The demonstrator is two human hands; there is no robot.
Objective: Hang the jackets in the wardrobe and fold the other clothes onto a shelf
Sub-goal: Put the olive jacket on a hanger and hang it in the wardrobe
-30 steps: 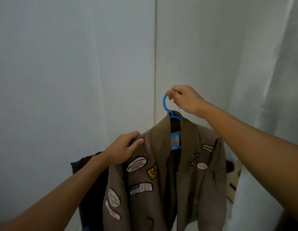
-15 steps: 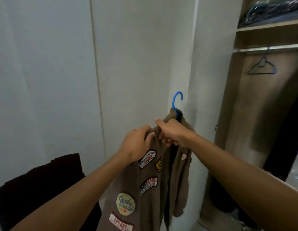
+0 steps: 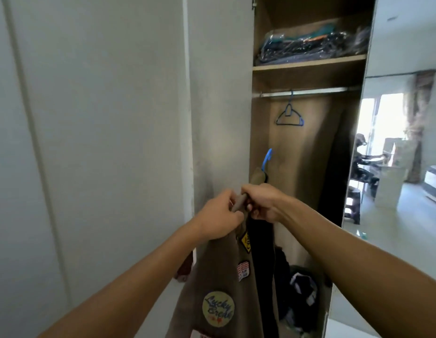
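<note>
A brown jacket (image 3: pixel 219 269) with sewn patches hangs on a blue hanger (image 3: pixel 267 160), whose hook sticks up above the collar. My left hand (image 3: pixel 220 217) grips the jacket's near front edge just below the collar. My right hand (image 3: pixel 262 203) grips the collar and front edge right beside it, the two hands almost touching. The jacket hangs in front of the open wardrobe (image 3: pixel 307 167), below the metal rail (image 3: pixel 309 91).
An empty dark hanger (image 3: pixel 289 117) hangs on the rail. Bagged folded clothes (image 3: pixel 309 43) lie on the shelf (image 3: pixel 309 63) above. Dark clothes (image 3: pixel 297 296) are piled on the wardrobe floor. White closed doors (image 3: pixel 90 142) stand at left; a mirror (image 3: pixel 402 154) at right.
My view has swung right, bringing the open wardrobe fully into sight. My right hand left the hanger hook and now grips the jacket's collar beside my left hand.
</note>
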